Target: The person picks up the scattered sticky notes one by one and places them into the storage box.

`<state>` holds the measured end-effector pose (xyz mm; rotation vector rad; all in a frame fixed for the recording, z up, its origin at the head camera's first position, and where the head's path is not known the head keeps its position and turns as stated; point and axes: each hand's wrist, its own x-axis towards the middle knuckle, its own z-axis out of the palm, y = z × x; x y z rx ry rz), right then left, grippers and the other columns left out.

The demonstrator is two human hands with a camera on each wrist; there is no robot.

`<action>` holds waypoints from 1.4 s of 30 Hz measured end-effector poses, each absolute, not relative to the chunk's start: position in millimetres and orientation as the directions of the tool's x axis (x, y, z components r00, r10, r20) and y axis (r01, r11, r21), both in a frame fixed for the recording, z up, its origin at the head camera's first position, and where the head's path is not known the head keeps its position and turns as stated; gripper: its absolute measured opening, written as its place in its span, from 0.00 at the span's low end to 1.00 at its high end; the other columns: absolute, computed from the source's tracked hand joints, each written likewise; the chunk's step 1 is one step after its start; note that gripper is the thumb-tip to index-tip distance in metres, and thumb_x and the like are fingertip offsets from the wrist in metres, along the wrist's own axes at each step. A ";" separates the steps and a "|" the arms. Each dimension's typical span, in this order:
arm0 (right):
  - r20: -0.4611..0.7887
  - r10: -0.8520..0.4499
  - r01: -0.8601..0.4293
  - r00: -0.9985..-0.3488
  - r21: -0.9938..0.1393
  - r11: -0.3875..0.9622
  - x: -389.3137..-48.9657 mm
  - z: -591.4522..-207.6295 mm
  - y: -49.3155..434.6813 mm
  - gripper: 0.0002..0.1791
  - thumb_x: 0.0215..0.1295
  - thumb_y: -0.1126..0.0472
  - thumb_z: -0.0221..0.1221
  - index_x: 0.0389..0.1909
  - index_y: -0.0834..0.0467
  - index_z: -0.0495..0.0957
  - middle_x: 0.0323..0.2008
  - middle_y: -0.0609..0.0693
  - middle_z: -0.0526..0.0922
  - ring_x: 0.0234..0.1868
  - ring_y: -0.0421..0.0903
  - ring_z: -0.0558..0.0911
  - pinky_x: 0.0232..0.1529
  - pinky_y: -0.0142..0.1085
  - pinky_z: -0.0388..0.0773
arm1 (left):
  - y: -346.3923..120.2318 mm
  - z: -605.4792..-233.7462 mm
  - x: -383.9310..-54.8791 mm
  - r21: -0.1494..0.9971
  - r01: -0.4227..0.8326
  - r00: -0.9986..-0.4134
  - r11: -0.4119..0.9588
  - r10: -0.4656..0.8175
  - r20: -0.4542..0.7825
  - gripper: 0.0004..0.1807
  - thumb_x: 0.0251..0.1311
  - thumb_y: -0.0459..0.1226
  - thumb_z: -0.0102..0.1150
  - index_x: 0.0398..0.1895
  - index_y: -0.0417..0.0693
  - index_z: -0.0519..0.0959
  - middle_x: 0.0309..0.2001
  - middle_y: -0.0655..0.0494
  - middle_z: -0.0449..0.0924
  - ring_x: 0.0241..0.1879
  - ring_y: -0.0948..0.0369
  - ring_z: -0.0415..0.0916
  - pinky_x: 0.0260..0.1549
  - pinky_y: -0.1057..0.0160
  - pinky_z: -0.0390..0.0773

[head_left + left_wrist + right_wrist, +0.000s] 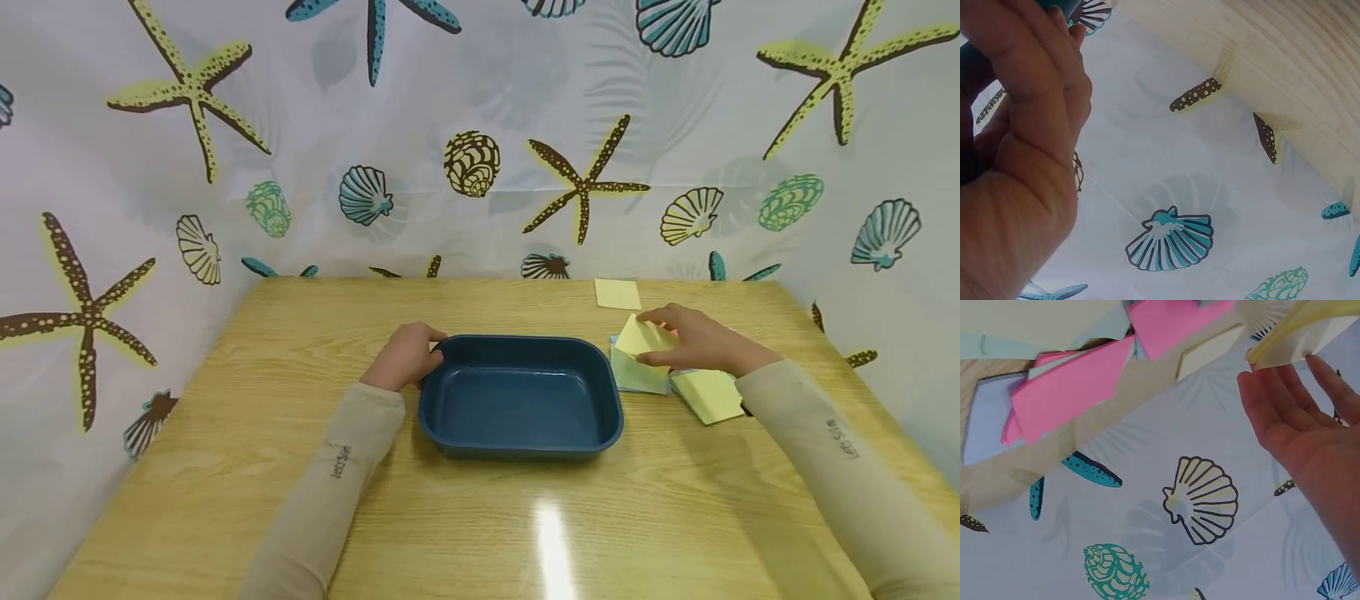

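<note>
One tray (517, 410), long axis crosswise; left hand (407, 356) grips it, right hand (696, 338) pinches paper (639, 337).

"What's behind the table (187, 500)?"

"A white backdrop (420, 237), possibly fabric, printed with starfish (582, 186) and shells (363, 196); it runs along both sides too."

"And the table itself?"

"Pale, grained wood, carrying a bright streak of reflected light (552, 546)."

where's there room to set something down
Bare table: left of the left sleeve; between it and the right sleeve, in front of the tray; behind the tray, left of the lone note. Crowded: right of the tray, notes around the right hand.
</note>
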<state>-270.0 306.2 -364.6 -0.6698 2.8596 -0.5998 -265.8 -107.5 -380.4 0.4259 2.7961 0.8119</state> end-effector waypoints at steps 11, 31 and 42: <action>0.047 -0.587 -0.541 -0.808 -0.453 0.709 -262.8 -325.1 249.9 0.38 0.58 0.49 0.66 0.67 0.60 0.67 0.57 0.58 0.71 0.55 0.59 0.73 0.52 0.56 0.72 | -107.0 -378.9 -267.2 0.546 0.197 -0.945 0.814 0.306 -0.114 0.22 0.62 0.26 0.48 0.61 0.37 0.75 0.56 0.40 0.77 0.13 0.57 0.76 0.16 0.66 0.77; -0.290 -0.813 -0.777 -0.506 -0.257 0.575 -258.2 -359.7 76.9 0.36 0.59 0.46 0.64 0.61 0.64 0.70 0.55 0.58 0.73 0.51 0.51 0.76 0.53 0.44 0.74 | -107.7 -381.0 -268.7 0.537 0.171 -0.951 0.826 0.281 -0.129 0.22 0.63 0.27 0.49 0.60 0.37 0.75 0.54 0.40 0.78 0.15 0.60 0.77 0.16 0.67 0.77; -0.321 -0.803 -0.801 -0.502 -0.178 0.572 -260.1 -383.3 51.7 0.31 0.58 0.50 0.65 0.58 0.64 0.73 0.51 0.58 0.75 0.47 0.50 0.75 0.47 0.42 0.76 | -108.7 -378.7 -265.2 0.553 0.160 -0.951 0.818 0.277 -0.136 0.23 0.62 0.26 0.49 0.61 0.38 0.74 0.57 0.41 0.76 0.12 0.62 0.71 0.16 0.67 0.76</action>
